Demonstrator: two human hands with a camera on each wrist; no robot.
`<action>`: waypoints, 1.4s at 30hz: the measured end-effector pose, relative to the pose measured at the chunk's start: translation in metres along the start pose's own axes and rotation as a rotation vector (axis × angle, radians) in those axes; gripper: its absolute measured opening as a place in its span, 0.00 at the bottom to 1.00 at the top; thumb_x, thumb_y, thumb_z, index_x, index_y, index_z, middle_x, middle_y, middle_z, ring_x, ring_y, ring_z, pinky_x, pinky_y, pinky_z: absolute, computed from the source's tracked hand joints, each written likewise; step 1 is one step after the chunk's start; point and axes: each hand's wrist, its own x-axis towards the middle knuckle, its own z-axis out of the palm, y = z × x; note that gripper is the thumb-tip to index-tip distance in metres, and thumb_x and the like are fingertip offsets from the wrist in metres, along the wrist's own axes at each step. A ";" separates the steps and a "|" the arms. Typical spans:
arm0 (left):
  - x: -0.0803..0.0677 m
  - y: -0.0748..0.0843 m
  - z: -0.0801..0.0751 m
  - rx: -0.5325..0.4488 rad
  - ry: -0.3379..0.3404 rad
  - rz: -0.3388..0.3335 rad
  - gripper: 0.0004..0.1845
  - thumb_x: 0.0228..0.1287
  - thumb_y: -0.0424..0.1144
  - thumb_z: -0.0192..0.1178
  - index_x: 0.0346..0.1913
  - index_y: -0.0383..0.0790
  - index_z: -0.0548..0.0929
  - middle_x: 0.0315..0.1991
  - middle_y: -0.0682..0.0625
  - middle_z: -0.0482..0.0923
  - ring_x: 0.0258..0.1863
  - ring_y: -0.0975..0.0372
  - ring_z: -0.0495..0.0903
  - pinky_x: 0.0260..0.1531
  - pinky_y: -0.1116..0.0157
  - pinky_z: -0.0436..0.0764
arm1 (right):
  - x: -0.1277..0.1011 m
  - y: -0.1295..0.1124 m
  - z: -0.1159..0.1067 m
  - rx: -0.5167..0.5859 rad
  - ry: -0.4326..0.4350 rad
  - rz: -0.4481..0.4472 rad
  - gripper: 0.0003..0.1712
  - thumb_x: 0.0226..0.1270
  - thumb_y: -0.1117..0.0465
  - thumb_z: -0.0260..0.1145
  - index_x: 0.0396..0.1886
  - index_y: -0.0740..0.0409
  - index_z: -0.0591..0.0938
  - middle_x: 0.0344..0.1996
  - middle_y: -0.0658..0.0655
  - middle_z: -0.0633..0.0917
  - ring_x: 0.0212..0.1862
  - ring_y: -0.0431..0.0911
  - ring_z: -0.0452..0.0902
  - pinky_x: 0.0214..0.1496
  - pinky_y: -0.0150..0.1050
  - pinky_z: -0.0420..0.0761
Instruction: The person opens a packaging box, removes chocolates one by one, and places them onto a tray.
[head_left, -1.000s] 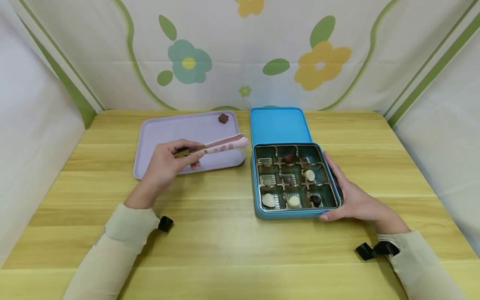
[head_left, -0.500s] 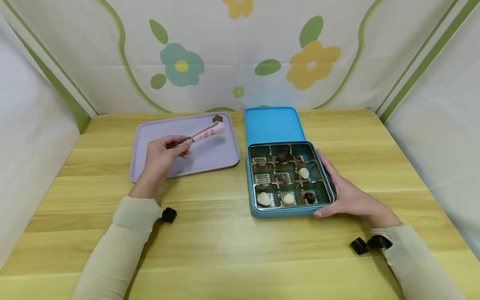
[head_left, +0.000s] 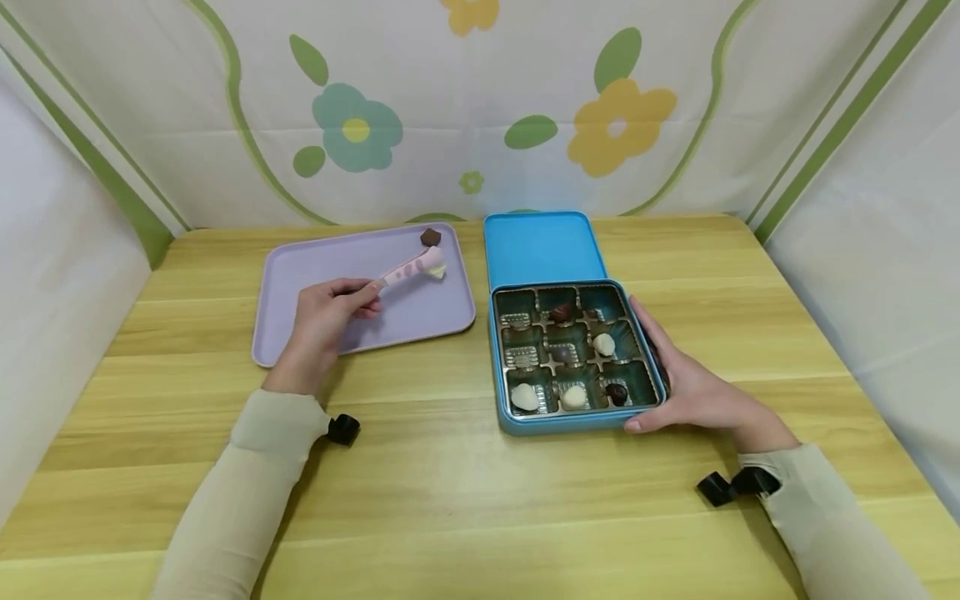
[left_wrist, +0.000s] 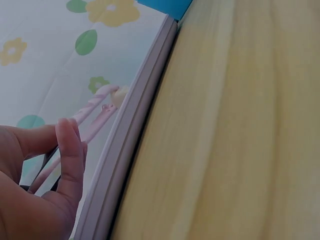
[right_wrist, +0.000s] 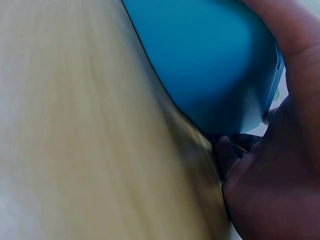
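Note:
Pink tongs (head_left: 408,268) are pinched between the thumb and fingers of my left hand (head_left: 326,321), above the lilac tray (head_left: 322,258). A cream-white chocolate (left_wrist: 119,96) sits between the tong tips in the left wrist view, over the tray's right part. Whether it touches the tray I cannot tell. Just behind the tips, a brown chocolate (head_left: 431,237) lies near the tray's back right corner. My right hand (head_left: 701,396) grips the right side of the open blue tin (head_left: 525,425), thumb at its front corner. Part of its fingers is hidden behind the tin.
The tin's gold insert (head_left: 545,367) is split into several compartments holding white and dark chocolates; some hold none. Its blue lid (head_left: 542,246) lies folded back behind it. A wooden table (head_left: 450,500) carries everything, with a flowered cloth (head_left: 420,83) behind.
My left hand has carried the tongs leftward from the gap beside the tin to over the tray and lowered them. The right hand stays on the tin. The head view has shifted slightly.

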 end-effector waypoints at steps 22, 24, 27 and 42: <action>0.001 0.000 0.006 0.018 0.013 0.065 0.23 0.71 0.41 0.74 0.60 0.29 0.86 0.38 0.47 0.89 0.30 0.65 0.87 0.38 0.72 0.89 | 0.001 0.003 0.000 0.007 0.009 0.016 0.92 0.45 0.70 0.89 0.87 0.23 0.30 0.90 0.49 0.38 0.86 0.64 0.46 0.68 0.14 0.62; 0.000 0.001 0.007 0.021 0.007 0.081 0.23 0.71 0.41 0.74 0.60 0.28 0.85 0.40 0.47 0.89 0.31 0.66 0.87 0.39 0.72 0.89 | 0.001 0.003 -0.001 0.006 0.009 0.011 0.92 0.45 0.70 0.89 0.87 0.23 0.30 0.90 0.48 0.38 0.86 0.64 0.44 0.68 0.14 0.61; -0.002 0.003 0.007 0.053 -0.006 0.114 0.23 0.70 0.40 0.75 0.60 0.28 0.86 0.43 0.48 0.88 0.31 0.66 0.87 0.40 0.71 0.90 | 0.002 0.003 -0.001 0.001 0.010 0.005 0.92 0.45 0.70 0.89 0.88 0.24 0.30 0.90 0.48 0.37 0.86 0.64 0.43 0.68 0.13 0.60; -0.037 0.031 0.014 0.296 -0.319 0.437 0.17 0.70 0.35 0.74 0.57 0.31 0.88 0.39 0.49 0.91 0.33 0.56 0.92 0.41 0.64 0.92 | 0.002 -0.001 -0.001 0.016 0.004 0.020 0.92 0.46 0.71 0.89 0.87 0.24 0.29 0.90 0.51 0.36 0.85 0.66 0.47 0.68 0.15 0.63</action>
